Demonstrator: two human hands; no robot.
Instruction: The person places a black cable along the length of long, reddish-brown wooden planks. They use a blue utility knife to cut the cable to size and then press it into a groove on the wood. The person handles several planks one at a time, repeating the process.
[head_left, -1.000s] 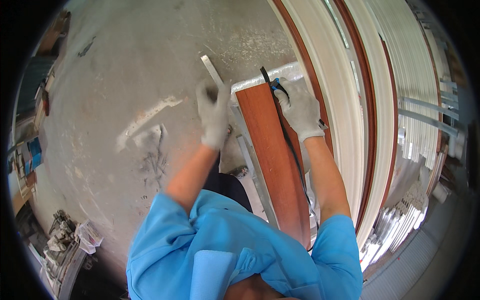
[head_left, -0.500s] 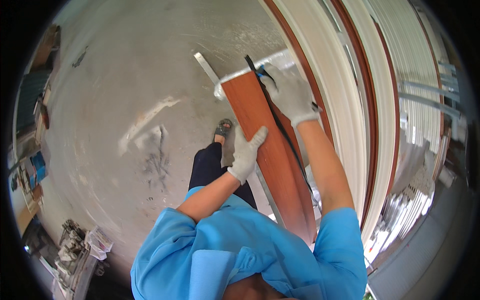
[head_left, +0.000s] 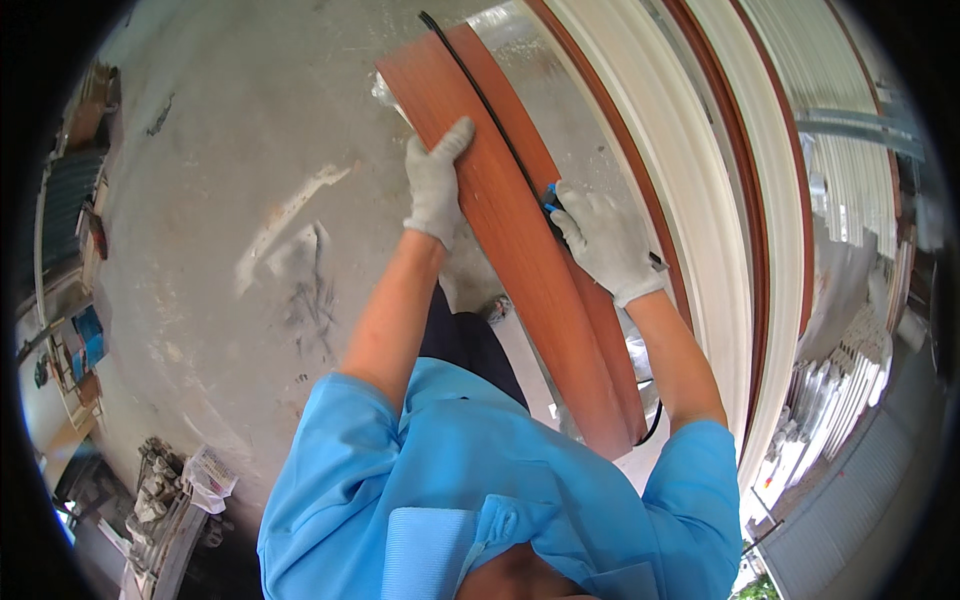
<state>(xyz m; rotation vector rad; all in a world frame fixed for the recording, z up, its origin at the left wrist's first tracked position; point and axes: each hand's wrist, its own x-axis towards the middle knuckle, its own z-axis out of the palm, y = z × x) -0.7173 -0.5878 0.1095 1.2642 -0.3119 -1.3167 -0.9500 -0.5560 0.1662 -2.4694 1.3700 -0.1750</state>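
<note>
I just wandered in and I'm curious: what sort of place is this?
Probably a workshop or storeroom for building materials: long white strips run along the right, a brown board slants across the middle, and the grey floor is scuffed and stained.

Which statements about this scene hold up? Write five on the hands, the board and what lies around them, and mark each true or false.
1. The left hand is at the board's left edge. True.
2. The right hand is bare. False: it wears a pale glove.
3. A thin black strip runs lengthwise along the board. True.
4. The long white profiles are on the board's left. False: they are on its right.
5. The tool in the right hand shows blue parts. True.
</note>
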